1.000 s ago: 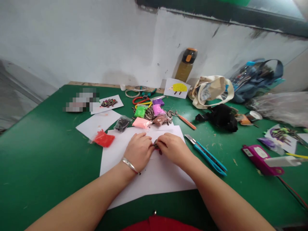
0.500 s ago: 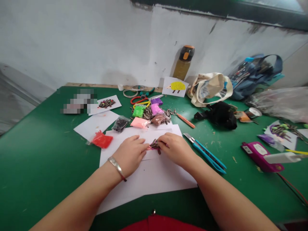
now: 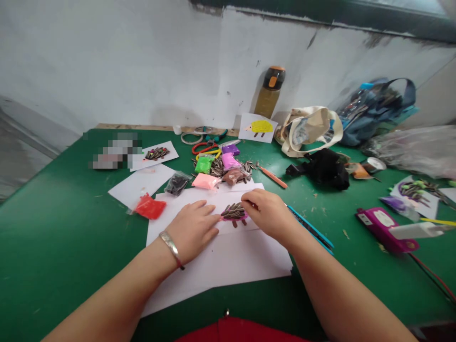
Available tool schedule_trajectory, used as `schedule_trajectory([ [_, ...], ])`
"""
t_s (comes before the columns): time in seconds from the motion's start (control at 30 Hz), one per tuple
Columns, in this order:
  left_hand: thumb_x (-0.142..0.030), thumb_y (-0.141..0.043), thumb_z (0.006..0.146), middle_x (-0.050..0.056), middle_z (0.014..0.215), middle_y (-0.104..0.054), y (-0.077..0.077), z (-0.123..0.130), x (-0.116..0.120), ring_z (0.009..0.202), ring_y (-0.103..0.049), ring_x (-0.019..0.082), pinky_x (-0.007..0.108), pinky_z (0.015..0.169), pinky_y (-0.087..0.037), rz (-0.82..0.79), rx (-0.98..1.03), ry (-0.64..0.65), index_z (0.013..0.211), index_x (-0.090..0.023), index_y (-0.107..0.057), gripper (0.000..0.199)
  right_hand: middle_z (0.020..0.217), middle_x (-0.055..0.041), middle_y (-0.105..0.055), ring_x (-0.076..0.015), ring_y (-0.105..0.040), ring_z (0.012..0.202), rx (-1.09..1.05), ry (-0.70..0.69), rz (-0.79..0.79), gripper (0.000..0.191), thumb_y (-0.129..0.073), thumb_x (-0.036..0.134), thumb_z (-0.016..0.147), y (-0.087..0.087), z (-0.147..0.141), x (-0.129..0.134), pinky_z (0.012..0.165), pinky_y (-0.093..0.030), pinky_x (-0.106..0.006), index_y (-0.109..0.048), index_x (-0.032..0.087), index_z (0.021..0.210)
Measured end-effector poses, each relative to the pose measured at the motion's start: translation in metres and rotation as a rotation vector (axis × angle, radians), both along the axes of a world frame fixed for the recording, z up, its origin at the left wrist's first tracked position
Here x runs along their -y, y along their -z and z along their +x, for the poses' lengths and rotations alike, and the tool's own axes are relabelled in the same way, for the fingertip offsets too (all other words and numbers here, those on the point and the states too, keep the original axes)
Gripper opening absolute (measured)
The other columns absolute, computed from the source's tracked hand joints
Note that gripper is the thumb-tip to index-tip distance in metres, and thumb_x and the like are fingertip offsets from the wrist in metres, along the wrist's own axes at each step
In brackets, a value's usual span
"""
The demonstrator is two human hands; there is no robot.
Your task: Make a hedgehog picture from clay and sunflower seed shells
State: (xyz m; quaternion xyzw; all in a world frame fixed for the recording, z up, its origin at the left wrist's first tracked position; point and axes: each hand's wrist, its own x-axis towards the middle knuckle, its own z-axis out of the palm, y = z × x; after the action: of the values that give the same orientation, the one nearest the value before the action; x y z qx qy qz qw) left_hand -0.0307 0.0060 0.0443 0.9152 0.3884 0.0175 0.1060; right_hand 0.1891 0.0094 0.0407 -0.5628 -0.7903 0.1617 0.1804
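Observation:
My left hand (image 3: 193,228) lies on the white paper (image 3: 213,266), its fingers stretched out and the tips beside a small hedgehog figure (image 3: 233,212). That figure has dark striped sunflower seeds set in rows over a pink-purple body, with two brown feet below. At its right end, my right hand (image 3: 263,211) is closed with thumb and fingers pinched together. Whatever sits between those fingertips is hidden. Behind the hands, more sunflower seeds (image 3: 216,168) lie loose among bags of coloured clay, such as pink clay (image 3: 205,181) and brown clay (image 3: 235,176).
A turquoise utility knife (image 3: 313,230) lies partly behind my right forearm. Red clay (image 3: 150,206) and black clay (image 3: 177,182) are to the left. A yellow hedgehog picture (image 3: 258,127) leans near a bottle (image 3: 270,92). To the right are a purple glue gun-like device (image 3: 384,230) and bags.
My right hand has moved right and slightly up, off the figure's middle, uncovering more seeds and a second foot. It now covers the knife's blade end. My left hand stays in place.

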Motion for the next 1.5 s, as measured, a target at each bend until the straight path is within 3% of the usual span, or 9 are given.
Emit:
schedule_trajectory([
  [0.23, -0.021, -0.043, 0.089, 0.006, 0.085, -0.061, 0.004, 0.0, -0.007, 0.09, -0.054, 0.021, 0.039, 0.089, -0.042, -0.005, 0.075, 0.014, 0.089, -0.021, -0.067, 0.023, 0.076, -0.0007, -0.058, -0.0128, -0.052, 0.073, -0.01, 0.007, 0.011, 0.017, -0.047, 0.018, 0.087, -0.003, 0.004, 0.0, 0.066, -0.034, -0.024, -0.062, 0.02, 0.081],
  [0.53, -0.02, -0.046, 0.089, 0.01, 0.1, -0.061, 0.006, -0.001, -0.001, 0.104, -0.05, 0.027, 0.043, 0.088, -0.043, 0.051, -0.017, 0.034, 0.1, -0.021, -0.066, 0.023, 0.077, -0.0018, -0.06, -0.0135, -0.053, 0.072, -0.001, 0.014, 0.011, 0.018, -0.047, 0.02, 0.088, -0.003, 0.004, 0.0, 0.067, -0.035, -0.025, -0.065, 0.02, 0.084],
  [0.73, -0.019, -0.041, 0.089, 0.006, 0.081, -0.062, 0.004, -0.001, -0.007, 0.086, -0.057, 0.021, 0.038, 0.089, -0.044, -0.014, 0.098, 0.02, 0.084, -0.018, -0.065, 0.025, 0.086, -0.003, -0.067, -0.0151, -0.058, 0.08, -0.086, -0.012, 0.005, 0.024, -0.045, 0.017, 0.087, -0.002, 0.007, -0.001, 0.072, -0.038, -0.026, -0.067, 0.021, 0.093],
  [1.03, -0.023, -0.04, 0.09, 0.005, 0.077, -0.063, 0.009, 0.003, -0.01, 0.084, -0.057, 0.02, 0.037, 0.088, -0.043, 0.017, 0.158, -0.02, 0.075, -0.019, -0.066, 0.03, 0.067, 0.0026, -0.061, -0.0126, -0.051, 0.061, -0.078, 0.075, -0.15, 0.015, -0.047, 0.021, 0.084, -0.009, 0.016, 0.003, 0.053, -0.03, -0.023, -0.062, 0.024, 0.085],
  [1.23, -0.028, -0.039, 0.092, 0.005, 0.079, -0.064, 0.01, 0.004, -0.009, 0.084, -0.057, 0.02, 0.038, 0.088, -0.043, 0.042, 0.177, -0.026, 0.08, -0.019, -0.065, 0.03, 0.074, -0.0002, -0.063, -0.0141, -0.053, 0.068, -0.031, -0.051, -0.215, 0.019, -0.048, 0.014, 0.081, -0.01, 0.017, -0.001, 0.059, -0.032, -0.024, -0.065, 0.023, 0.08],
  [1.4, -0.028, -0.04, 0.092, 0.005, 0.08, -0.063, 0.013, 0.006, -0.009, 0.085, -0.057, 0.02, 0.038, 0.089, -0.042, 0.058, 0.194, -0.026, 0.08, -0.018, -0.064, 0.028, 0.081, -0.0007, -0.062, -0.0138, -0.053, 0.074, -0.031, -0.077, -0.194, 0.018, -0.049, 0.013, 0.082, -0.012, 0.015, 0.008, 0.066, -0.035, -0.024, -0.065, 0.022, 0.081],
  [1.5, -0.028, -0.041, 0.091, 0.005, 0.08, -0.063, 0.016, 0.007, -0.008, 0.086, -0.056, 0.02, 0.038, 0.089, -0.042, 0.066, 0.204, -0.031, 0.08, -0.018, -0.064, 0.027, 0.082, -0.0003, -0.06, -0.0133, -0.053, 0.075, -0.079, -0.044, -0.164, 0.015, -0.052, 0.012, 0.082, -0.003, 0.013, 0.017, 0.068, -0.036, -0.024, -0.064, 0.021, 0.083],
])
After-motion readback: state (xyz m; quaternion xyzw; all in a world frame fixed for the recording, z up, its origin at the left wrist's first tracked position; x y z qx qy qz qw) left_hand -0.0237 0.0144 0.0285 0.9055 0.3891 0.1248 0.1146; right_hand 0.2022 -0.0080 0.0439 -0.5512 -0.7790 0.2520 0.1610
